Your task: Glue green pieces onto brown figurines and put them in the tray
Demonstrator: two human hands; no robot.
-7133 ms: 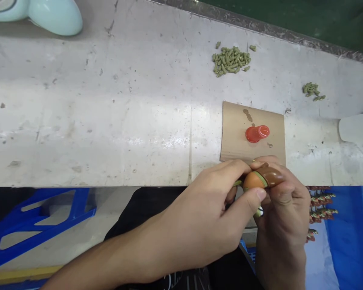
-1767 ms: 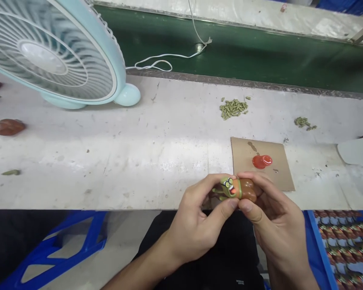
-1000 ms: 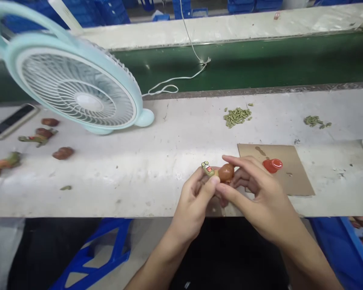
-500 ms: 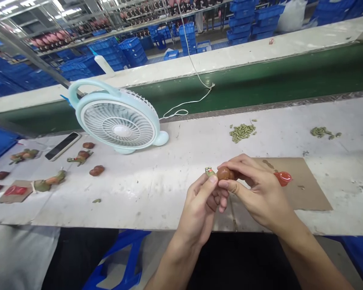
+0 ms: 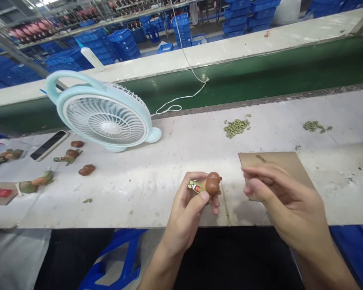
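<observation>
My left hand (image 5: pixel 189 209) holds a small snail toy (image 5: pixel 208 184) with a brown shell and a green head, just above the front part of the white workbench (image 5: pixel 157 177). My right hand (image 5: pixel 282 197) hovers to the right of it with loosely curled fingers that hold nothing, and it partly covers a brown cardboard square (image 5: pixel 278 161). Two heaps of small green parts (image 5: pixel 236 127) (image 5: pixel 314 126) lie farther back on the bench.
A light-blue desk fan (image 5: pixel 104 119) stands at the back left with its white cable (image 5: pixel 181 98) on the green conveyor belt (image 5: pixel 260 76). Several snail toys and brown shells (image 5: pixel 68 155), a phone (image 5: pixel 49 145) and a second cardboard with a red blob (image 5: pixel 0 193) lie at the left. Blue crates fill the background.
My right hand has let go of the toy and moved to the right over the cardboard. My left hand has carried the toy a little to the left. The view keeps tilting up.
</observation>
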